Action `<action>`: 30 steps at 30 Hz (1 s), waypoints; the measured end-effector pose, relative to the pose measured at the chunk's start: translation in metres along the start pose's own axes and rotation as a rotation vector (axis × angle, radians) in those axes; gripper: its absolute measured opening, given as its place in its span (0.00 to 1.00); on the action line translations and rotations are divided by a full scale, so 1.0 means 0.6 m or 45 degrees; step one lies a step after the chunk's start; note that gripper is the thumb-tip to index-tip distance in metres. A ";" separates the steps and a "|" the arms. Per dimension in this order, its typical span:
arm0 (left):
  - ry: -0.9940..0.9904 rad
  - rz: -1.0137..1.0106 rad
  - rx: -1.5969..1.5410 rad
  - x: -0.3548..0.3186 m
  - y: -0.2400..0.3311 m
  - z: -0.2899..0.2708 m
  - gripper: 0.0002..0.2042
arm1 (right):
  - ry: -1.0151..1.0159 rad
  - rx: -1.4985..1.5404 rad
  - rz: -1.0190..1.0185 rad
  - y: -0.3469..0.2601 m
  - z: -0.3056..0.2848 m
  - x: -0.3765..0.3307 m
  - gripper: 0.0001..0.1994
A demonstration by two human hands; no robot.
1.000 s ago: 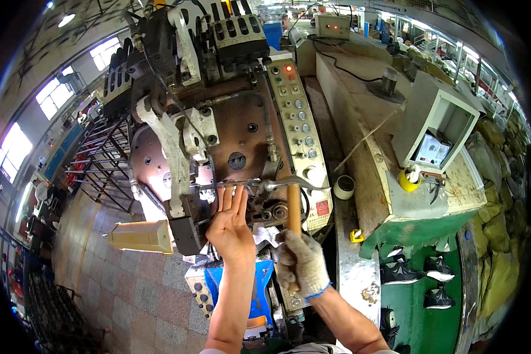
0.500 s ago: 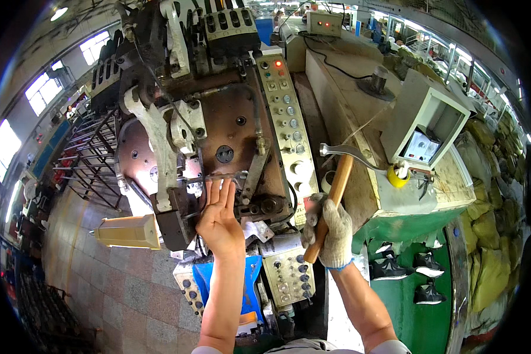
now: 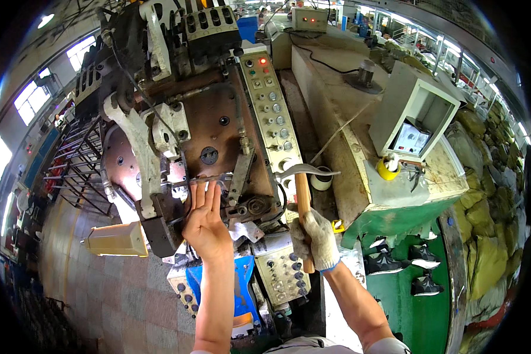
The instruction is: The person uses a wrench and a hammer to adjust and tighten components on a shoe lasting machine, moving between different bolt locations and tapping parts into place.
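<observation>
While gloved right hand (image 3: 314,241) grips hammer (image 3: 302,194)

A grey box (image 3: 418,112) with an open front stands on a worn bench (image 3: 342,118) to the right. A yellow tape roll (image 3: 387,168) lies just below it. 2 pairs of dark shoes (image 3: 404,271) sit on the green floor (image 3: 422,318). Yellow sacks (image 3: 489,194), probably full, pile along the right edge.
</observation>
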State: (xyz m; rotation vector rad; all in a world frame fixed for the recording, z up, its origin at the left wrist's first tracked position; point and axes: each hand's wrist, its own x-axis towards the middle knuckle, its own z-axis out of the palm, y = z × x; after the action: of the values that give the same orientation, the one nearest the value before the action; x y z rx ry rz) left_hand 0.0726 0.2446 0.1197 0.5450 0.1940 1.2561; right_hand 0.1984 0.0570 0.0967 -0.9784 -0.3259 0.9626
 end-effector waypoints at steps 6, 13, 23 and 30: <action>-0.008 0.005 0.003 0.001 -0.002 -0.001 0.24 | -0.058 -0.821 -0.113 -0.025 -0.006 -0.030 0.21; -0.022 -0.003 0.022 0.003 -0.002 -0.009 0.24 | -0.122 -1.641 -0.539 -0.087 -0.017 -0.006 0.25; -0.030 0.042 0.083 0.000 -0.012 0.002 0.25 | -0.200 0.092 -0.101 -0.015 -0.007 -0.039 0.20; 0.044 0.063 0.303 0.005 -0.010 -0.005 0.21 | -0.202 0.719 0.434 0.129 0.007 -0.119 0.21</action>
State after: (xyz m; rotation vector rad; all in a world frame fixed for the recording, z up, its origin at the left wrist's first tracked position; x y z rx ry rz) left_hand 0.0773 0.2472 0.1148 0.7367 0.3639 1.2992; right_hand 0.1136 0.0175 0.0480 -0.4439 -0.0058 1.3534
